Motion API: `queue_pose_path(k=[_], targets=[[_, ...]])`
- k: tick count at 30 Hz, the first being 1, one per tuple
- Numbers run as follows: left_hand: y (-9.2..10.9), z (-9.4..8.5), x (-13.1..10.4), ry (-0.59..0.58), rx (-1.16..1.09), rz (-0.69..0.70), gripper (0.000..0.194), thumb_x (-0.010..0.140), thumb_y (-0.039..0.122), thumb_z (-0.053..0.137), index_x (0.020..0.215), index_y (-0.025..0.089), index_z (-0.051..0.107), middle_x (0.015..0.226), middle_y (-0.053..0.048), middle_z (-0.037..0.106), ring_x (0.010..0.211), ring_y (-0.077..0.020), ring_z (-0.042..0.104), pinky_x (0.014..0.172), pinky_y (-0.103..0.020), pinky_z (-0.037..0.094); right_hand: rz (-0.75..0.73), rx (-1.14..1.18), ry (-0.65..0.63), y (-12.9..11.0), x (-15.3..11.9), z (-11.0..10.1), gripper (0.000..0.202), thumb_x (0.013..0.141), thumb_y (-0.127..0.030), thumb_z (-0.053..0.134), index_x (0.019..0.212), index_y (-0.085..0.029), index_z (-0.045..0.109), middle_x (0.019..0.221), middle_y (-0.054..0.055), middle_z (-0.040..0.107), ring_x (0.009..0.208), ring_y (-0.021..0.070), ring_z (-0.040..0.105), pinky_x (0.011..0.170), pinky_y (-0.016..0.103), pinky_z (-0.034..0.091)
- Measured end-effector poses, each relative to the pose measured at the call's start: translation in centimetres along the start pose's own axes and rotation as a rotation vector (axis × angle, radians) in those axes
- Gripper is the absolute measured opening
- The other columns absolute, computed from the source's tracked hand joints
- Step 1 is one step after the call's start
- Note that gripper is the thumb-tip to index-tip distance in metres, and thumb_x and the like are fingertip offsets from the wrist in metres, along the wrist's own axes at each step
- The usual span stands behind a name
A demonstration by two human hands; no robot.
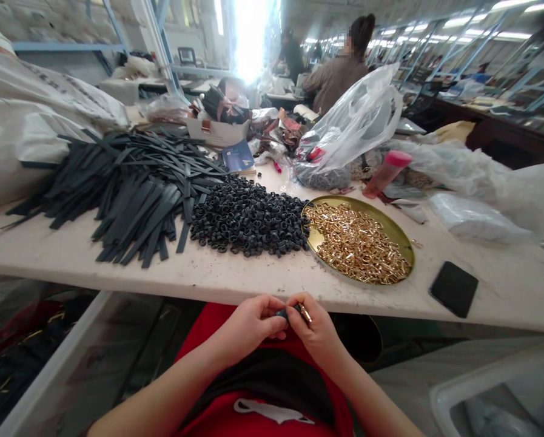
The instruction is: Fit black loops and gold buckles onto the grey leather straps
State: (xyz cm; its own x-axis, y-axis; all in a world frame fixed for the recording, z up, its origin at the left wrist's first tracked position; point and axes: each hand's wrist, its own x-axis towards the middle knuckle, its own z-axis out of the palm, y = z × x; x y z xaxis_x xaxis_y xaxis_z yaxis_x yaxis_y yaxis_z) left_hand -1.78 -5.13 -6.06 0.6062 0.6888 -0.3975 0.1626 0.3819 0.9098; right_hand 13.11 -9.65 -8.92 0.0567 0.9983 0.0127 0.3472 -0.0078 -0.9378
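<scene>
- Sacks (8, 139) and black strips (139, 221) crowd the pale bench (253, 276).
- Black loops (253, 221), heaped.
- Left hand (259, 318), grip narrow on a dark piece (282, 313), at the bench edge.
- Right hand (315, 325), grip on it too, plus gold fitting (306, 313).
- Brown-clad person (338, 79) beyond.
- Round tray (396, 227) of gold pieces (358, 249), then phone (454, 289).

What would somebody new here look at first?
Probably the shiny gold pieces heaped in the round tray. Left of it in the picture lie a pile of little black loops, then long dark strips. In front of the table, the left hand and right hand meet at a dark piece, with a gold piece in the right.
</scene>
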Motion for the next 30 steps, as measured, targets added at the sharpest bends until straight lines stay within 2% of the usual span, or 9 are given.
queue_pose_path(k=[4,8,13,16,20,24,30], targets=[[-0.6,-0.3,0.4,-0.055,-0.099,-0.075,0.024,0.066,0.018,0.059,0.088,0.012,0.055,0.071,0.0,0.062,0.063,-0.0112,0.058,0.064,-0.025,0.045,-0.039,-0.154,-0.117,-0.1,-0.3,-0.5,0.01,0.083,-0.029,0.042,0.081,-0.021,0.048,0.063,-0.002,0.052,0.055,0.012,0.047,0.052,0.023,0.035],[-1.1,-0.8,0.6,-0.095,-0.087,-0.11,0.024,0.067,0.018,0.056,0.091,0.011,0.055,0.072,-0.001,0.063,0.063,-0.0116,0.058,0.064,-0.025,0.044,-0.071,-0.264,-0.203,-0.3,0.1,-1.0,0.009,0.082,-0.026,0.042,0.081,-0.02,0.05,0.064,-0.001,0.055,0.056,0.0126,0.049,0.052,0.023,0.034],[-1.4,-0.9,1.4,-0.091,-0.091,-0.094,0.021,0.068,0.018,0.056,0.089,0.013,0.055,0.071,0.0,0.063,0.063,-0.0115,0.058,0.06,-0.022,0.043,-0.045,-0.203,-0.308,0.2,0.7,-1.3,0.009,0.082,-0.026,0.044,0.079,-0.021,0.051,0.068,0.0,0.056,0.061,0.0138,0.05,0.055,0.024,0.035],[-0.7,-1.5,1.9,-0.141,-0.004,-0.113,0.021,0.071,0.023,0.054,0.091,0.014,0.056,0.069,0.0,0.063,0.062,-0.0117,0.058,0.058,-0.021,0.042,0.007,-0.048,-0.244,1.0,0.9,-1.1,0.015,0.085,-0.032,0.039,0.082,-0.021,0.049,0.071,0.0,0.055,0.065,0.0139,0.05,0.058,0.025,0.038],[0.3,-2.5,2.6,-0.179,0.28,-0.181,0.017,0.075,0.026,0.044,0.069,0.014,0.055,0.062,0.0,0.06,0.052,-0.0115,0.057,0.05,-0.02,0.042,0.0,-0.046,-0.114,2.0,1.6,-0.4,0.015,0.086,-0.031,0.039,0.089,-0.022,0.049,0.072,0.001,0.055,0.065,0.0148,0.051,0.06,0.026,0.039],[0.9,-2.8,3.8,-0.123,0.409,-0.139,0.018,0.074,0.023,0.039,0.064,0.016,0.053,0.055,0.002,0.056,0.047,-0.0099,0.053,0.048,-0.019,0.04,-0.047,-0.085,-0.104,2.3,2.8,-0.2,0.015,0.087,-0.03,0.038,0.093,-0.022,0.049,0.079,0.003,0.058,0.072,0.0169,0.054,0.065,0.029,0.04],[2.7,-3.4,4.6,-0.145,0.48,-0.13,0.023,0.078,0.03,0.039,0.063,0.016,0.051,0.054,0.003,0.055,0.046,-0.0104,0.052,0.046,-0.019,0.038,-0.073,-0.137,-0.086,2.7,4.1,-0.3,0.016,0.087,-0.03,0.036,0.092,-0.022,0.049,0.078,0.003,0.059,0.071,0.0171,0.055,0.064,0.029,0.04]])
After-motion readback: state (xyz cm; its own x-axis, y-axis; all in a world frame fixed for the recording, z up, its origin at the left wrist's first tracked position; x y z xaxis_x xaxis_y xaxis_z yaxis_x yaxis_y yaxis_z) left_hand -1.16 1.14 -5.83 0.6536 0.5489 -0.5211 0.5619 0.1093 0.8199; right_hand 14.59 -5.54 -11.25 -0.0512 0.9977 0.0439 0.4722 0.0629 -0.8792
